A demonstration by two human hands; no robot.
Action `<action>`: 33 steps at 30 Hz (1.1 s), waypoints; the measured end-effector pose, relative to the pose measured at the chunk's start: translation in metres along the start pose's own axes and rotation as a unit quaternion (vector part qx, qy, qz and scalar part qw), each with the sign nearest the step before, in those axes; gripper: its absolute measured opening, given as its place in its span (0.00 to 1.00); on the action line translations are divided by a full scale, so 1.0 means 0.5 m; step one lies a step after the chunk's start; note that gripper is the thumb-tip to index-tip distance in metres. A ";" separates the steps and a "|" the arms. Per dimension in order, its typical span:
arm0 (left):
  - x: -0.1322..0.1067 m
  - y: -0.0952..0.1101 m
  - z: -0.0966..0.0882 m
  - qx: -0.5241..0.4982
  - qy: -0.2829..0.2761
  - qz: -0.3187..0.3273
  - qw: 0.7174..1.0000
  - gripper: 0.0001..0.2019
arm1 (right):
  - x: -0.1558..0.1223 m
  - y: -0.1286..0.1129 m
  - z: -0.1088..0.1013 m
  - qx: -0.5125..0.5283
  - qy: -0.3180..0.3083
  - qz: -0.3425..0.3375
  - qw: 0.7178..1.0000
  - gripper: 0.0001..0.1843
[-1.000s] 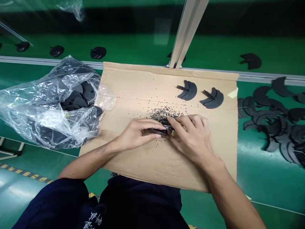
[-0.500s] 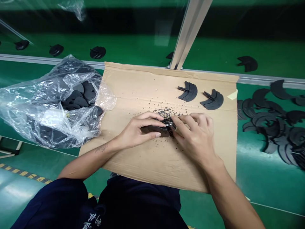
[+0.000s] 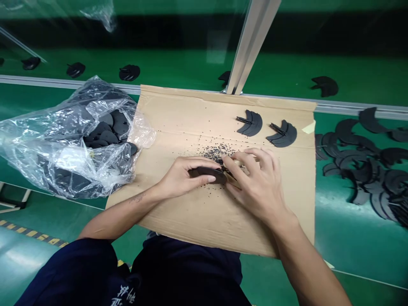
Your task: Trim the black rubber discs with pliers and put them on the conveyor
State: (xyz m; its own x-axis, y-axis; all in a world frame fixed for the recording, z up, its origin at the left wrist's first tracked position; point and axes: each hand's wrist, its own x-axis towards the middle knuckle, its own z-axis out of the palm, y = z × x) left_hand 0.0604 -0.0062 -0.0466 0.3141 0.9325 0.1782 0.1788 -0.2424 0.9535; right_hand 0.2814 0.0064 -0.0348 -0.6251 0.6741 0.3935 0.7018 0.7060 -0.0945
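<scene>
My left hand is closed round a flat black curved piece, gripping it between thumb and fingers just above the cardboard sheet. Its right end meets my right hand, whose thumb and forefinger are pinched together there on something too small to make out. A scatter of small black crumbs lies on the cardboard just beyond both hands. Two fanned stacks of black crescent pieces lie farther back on the cardboard.
A clear plastic bag of black pieces lies at the left. Many loose black crescents are heaped on the green surface at the right. A green belt behind carries single black pieces. A metal post rises behind the cardboard.
My right hand's fingers have shifted slightly left along the piece's end. The black piece shows more plainly under my left fingers than a second ago.
</scene>
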 end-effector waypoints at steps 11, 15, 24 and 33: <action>0.008 -0.005 -0.020 -0.010 0.071 -0.042 0.997 0.11 | -0.008 0.033 -0.010 0.062 0.054 0.076 0.994 0.22; 0.009 0.000 -0.023 0.006 0.092 0.002 0.996 0.10 | -0.006 0.020 -0.010 0.239 0.055 0.138 0.960 0.23; 0.004 -0.006 -0.025 0.059 0.089 0.119 0.987 0.08 | -0.001 0.000 -0.012 0.534 0.034 0.112 0.837 0.19; 0.004 -0.021 -0.039 0.305 0.079 0.213 0.925 0.20 | -0.001 0.002 -0.029 0.455 0.010 0.006 0.890 0.25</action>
State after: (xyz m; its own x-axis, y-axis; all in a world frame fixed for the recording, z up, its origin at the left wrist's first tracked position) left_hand 0.0407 0.0033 -0.0514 0.3463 0.7328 0.5857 0.5783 -0.6583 0.4818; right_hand 0.2874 0.0039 -0.0217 -0.6067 0.6852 0.4030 0.1353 0.5886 -0.7970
